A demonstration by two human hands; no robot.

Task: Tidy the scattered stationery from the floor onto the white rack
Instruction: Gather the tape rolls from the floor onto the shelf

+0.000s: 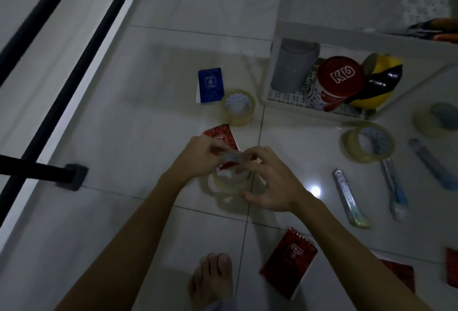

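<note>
Both hands meet over a clear tape roll (229, 180) held just above the floor tiles. My left hand (200, 157) pinches its upper left edge, and my right hand (265, 179) wraps its right side. A red notepad (221, 135) lies partly hidden behind my hands. More stationery is scattered on the floor: a blue notepad (209, 85), a second tape roll (238, 106), a third tape roll (368, 142), another red notepad (288, 261) and three cutters or pens (349, 198) (394, 187) (431, 162). The white rack (280, 31) stands at the upper right.
The rack's bottom tray holds a grey cup (290, 68), a red-lidded tin (334, 83) and a yellow-black tape roll (379, 80). A black-framed stand (71, 177) runs along the left. My bare foot (213, 278) rests near the bottom edge. Further red notepads (451, 271) lie at the lower right.
</note>
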